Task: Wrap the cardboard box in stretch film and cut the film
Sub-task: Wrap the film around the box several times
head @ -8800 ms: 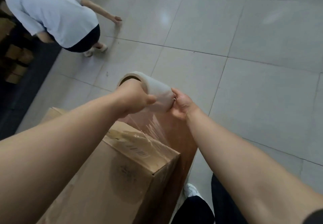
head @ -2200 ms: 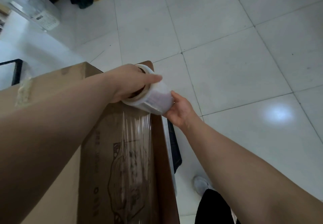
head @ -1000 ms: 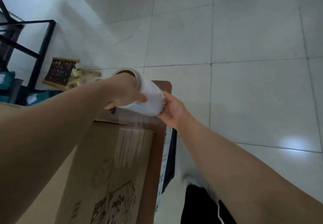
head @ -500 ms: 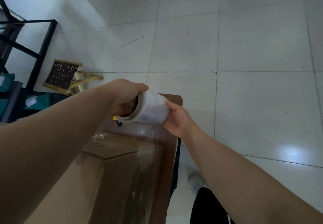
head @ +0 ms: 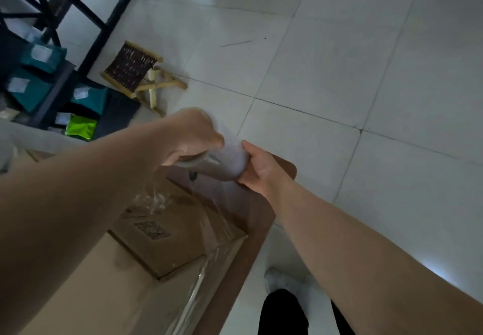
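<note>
No text, brand or number can be read. A dark printed patch is seen on the top flap of the brown cardboard box (head: 167, 232), but its characters are blurred beyond reading. White rectangular labels are stuck on the teal plastic mailer bags (head: 39, 59) under the black metal frame at the upper left; nothing on them can be made out. A small dark mark is visible on the brown wooden counter (head: 264, 219) just below the roll of clear stretch film (head: 230, 164); whether it is lettering cannot be told.
</note>
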`<state>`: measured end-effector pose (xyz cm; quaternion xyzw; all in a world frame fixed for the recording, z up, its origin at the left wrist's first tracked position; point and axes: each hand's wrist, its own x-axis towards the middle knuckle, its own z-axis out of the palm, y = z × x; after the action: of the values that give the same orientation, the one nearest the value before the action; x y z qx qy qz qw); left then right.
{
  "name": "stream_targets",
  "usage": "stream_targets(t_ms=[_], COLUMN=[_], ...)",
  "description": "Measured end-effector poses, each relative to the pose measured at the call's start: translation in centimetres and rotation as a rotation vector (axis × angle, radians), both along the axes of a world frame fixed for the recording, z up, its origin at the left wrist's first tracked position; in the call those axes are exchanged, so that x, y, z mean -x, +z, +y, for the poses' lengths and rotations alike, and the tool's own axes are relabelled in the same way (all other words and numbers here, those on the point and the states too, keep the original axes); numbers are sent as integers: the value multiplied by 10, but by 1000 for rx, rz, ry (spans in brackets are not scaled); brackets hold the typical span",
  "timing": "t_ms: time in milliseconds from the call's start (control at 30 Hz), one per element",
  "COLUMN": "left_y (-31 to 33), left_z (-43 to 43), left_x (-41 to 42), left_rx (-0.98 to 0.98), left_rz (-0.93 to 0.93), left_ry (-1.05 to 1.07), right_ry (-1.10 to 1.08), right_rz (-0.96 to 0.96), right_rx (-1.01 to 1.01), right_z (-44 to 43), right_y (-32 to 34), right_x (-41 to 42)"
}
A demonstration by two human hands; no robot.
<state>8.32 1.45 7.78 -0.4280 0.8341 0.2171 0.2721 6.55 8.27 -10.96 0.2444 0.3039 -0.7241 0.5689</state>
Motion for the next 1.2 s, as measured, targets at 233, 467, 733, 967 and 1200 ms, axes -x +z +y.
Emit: stream_targets(t_ms=[233,467,733,967,1200], left_y=[-7,1,1,-12,-10], left_z=[-20,-37,-79,-104,-124], left_x=[10,9,-3,-2,-16], left_rx=[57,164,-38,-300,96], left_rz=[82,-148,-61,124,-125], left_ry=[211,2,426,778,156], right_ry=[63,271,294,333,457], right_rz=[-22,44,-23,-8,88], right_rx=[121,47,97,56,-41], right_z=[-14,-41,-79,-101,-129], right_y=[1,0,-8,-6,-1], right_x=[17,22,21,20,21])
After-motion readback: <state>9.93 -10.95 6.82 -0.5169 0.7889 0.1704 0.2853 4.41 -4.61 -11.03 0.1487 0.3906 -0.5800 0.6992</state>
